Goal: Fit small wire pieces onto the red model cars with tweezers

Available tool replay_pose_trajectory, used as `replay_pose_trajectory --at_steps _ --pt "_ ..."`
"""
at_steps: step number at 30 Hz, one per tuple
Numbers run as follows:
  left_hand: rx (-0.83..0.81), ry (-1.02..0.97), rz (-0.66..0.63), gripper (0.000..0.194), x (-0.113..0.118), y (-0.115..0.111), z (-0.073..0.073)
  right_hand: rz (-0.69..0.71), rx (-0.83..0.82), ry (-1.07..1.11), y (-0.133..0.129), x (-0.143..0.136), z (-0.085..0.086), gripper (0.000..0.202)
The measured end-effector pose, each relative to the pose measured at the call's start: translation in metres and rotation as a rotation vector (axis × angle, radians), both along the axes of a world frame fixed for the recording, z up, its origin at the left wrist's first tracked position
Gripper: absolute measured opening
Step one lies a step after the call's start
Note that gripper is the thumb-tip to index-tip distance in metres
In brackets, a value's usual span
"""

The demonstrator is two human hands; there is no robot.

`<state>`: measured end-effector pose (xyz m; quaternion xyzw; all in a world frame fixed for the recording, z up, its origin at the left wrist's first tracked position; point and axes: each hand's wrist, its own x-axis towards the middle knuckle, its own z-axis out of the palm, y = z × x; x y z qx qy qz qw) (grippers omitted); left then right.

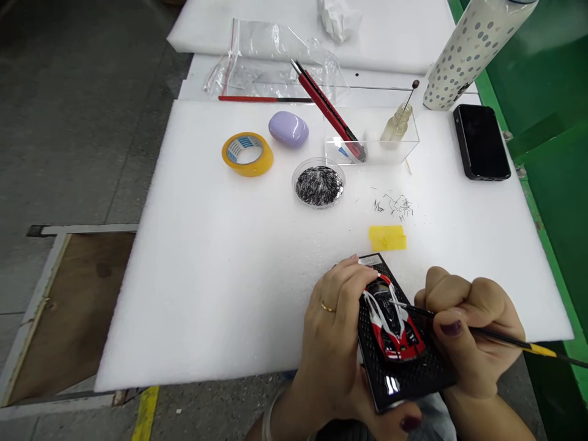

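My left hand (337,324) wraps round a black textured base (404,383), tilted at the table's front edge. A small red, white and black model car (397,324) sits on that base. My right hand (475,331) pinches a thin black brush (496,334) with a yellow band. The brush's tip meets the top of the car near its middle, though contact is too small to tell. Part of my right hand lies beside the base's right edge.
Beyond my hands are yellow tape (387,237), loose black slivers (399,206), a round dish (319,185) of slivers, a tape roll (260,160), a purple case (288,129), a clear box (390,153) holding red tweezers and a bottle, a black device (482,142) and a dotted flask (468,58).
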<state>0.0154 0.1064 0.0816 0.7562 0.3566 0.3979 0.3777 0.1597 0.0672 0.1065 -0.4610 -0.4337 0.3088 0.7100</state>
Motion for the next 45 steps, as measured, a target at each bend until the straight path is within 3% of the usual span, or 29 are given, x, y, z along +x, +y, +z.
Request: replay_pose_trajectory --at_steps 12,17,21,31,39,45 --pt "-0.004 0.052 -0.034 0.06 -0.004 0.001 0.007 0.0 -0.022 -0.026 -0.009 0.002 -0.002 0.022" --pt "0.036 0.047 -0.002 0.049 -0.002 0.001 0.003 -0.01 -0.028 -0.036 -0.01 0.001 -0.002 0.022" --pt "0.049 0.011 -0.012 0.055 -0.001 0.003 0.001 -0.024 -0.045 -0.04 -0.01 -0.001 -0.002 0.022" --pt "0.024 0.023 -0.003 0.05 0.0 0.001 0.001 -0.045 -0.072 -0.053 -0.011 -0.002 -0.001 0.023" --pt "0.028 0.031 -0.012 0.067 -0.001 0.002 0.004 -0.037 -0.063 -0.065 -0.011 -0.001 -0.002 0.024" --pt "0.031 0.048 -0.006 0.049 -0.001 0.001 0.003 -0.024 -0.045 -0.055 -0.009 -0.001 0.001 0.023"
